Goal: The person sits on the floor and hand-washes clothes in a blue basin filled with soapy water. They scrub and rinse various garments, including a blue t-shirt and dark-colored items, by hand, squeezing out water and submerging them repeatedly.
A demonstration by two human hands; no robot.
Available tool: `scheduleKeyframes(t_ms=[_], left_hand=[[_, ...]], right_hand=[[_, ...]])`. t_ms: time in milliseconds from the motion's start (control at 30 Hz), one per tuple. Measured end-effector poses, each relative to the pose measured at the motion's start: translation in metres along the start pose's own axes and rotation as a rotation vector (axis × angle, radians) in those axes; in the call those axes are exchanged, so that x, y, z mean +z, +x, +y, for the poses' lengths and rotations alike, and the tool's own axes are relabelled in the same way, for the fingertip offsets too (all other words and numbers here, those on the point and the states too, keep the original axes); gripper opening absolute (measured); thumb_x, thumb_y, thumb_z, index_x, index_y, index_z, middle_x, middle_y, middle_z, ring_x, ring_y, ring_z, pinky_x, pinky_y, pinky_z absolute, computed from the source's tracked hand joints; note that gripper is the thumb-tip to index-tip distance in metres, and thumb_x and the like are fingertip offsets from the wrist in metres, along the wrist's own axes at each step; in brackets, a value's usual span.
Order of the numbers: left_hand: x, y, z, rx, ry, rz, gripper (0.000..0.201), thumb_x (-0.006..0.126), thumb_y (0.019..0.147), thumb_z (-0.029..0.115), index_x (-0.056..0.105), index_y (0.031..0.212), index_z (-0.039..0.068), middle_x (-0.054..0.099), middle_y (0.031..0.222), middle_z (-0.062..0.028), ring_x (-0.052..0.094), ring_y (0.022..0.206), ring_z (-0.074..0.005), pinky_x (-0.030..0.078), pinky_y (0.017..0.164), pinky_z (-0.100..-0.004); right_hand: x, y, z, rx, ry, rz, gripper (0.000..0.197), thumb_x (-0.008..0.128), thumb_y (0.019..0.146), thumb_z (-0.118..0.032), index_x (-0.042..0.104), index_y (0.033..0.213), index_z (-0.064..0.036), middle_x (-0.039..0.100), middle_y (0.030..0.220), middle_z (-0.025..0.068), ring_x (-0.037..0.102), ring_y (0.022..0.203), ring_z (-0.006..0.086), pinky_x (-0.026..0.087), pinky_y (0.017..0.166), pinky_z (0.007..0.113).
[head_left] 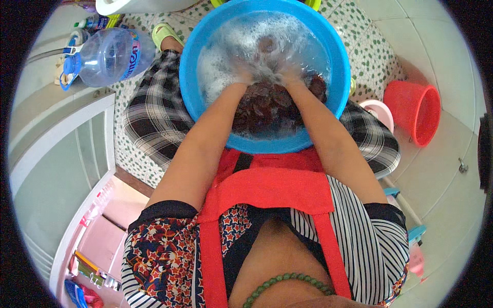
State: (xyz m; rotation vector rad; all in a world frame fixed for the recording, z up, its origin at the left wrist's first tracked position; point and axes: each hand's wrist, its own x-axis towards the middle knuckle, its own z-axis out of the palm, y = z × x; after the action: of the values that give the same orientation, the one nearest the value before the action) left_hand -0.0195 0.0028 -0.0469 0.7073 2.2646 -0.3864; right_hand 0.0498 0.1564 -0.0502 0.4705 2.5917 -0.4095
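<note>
A round blue basin [189, 66] stands before me with sudsy water [287, 31] inside. Dark brown wet fabric [269, 108] lies bunched in the water, mostly toward my side of the basin. Both my arms reach down into it. My left hand [245, 74] and my right hand [291, 72] are close together in the churning water at the far edge of the fabric. Splashes and blur cover the fingers of both, so I cannot make out their grip. A small brown bulge [267, 45] of what looks like the same fabric shows through the foam beyond them.
A large clear bottle [105, 57] with a blue cap lies at the left on the dotted tile floor [370, 49]. A red bucket [405, 110] and a pink basin [379, 113] are at the right. A white-framed door [109, 133] is at the lower left.
</note>
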Motion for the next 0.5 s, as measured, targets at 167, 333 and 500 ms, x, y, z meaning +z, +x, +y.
scheduleKeyframes(t_ms=[167, 333, 500], left_hand=[[0.003, 0.014, -0.037, 0.178, -0.613, -0.019, 0.065, 0.059, 0.075, 0.055, 0.059, 0.117, 0.005, 0.053, 0.124, -0.0203, 0.049, 0.116, -0.0341, 0.037, 0.099, -0.0425], [-0.023, 0.008, -0.060, 0.195, -0.826, 0.265, 0.057, 0.068, 0.073, 0.042, 0.059, 0.112, 0.002, 0.059, 0.111, -0.0221, 0.056, 0.104, -0.0374, 0.043, 0.091, -0.0431], [-0.050, -0.061, -0.064, 0.014, -0.648, 0.506, 0.062, 0.073, 0.071, 0.041, 0.056, 0.120, 0.009, 0.055, 0.117, -0.0193, 0.053, 0.108, -0.0335, 0.041, 0.090, -0.0478]], right_hand=[[-0.039, -0.003, 0.006, -0.179, -0.179, -0.029, 0.041, 0.049, 0.086, -0.029, 0.054, 0.118, -0.0042, 0.054, 0.121, 0.0213, 0.051, 0.111, 0.0396, 0.036, 0.098, 0.052], [-0.074, 0.011, 0.021, -0.102, -0.001, -0.013, 0.037, 0.061, 0.077, -0.031, 0.063, 0.103, -0.0050, 0.061, 0.107, 0.0196, 0.059, 0.097, 0.0338, 0.047, 0.085, 0.045], [-0.110, -0.033, 0.039, -0.279, 0.382, 0.497, 0.040, 0.069, 0.068, -0.022, 0.064, 0.106, -0.0108, 0.059, 0.115, 0.0152, 0.059, 0.100, 0.0304, 0.049, 0.083, 0.041]])
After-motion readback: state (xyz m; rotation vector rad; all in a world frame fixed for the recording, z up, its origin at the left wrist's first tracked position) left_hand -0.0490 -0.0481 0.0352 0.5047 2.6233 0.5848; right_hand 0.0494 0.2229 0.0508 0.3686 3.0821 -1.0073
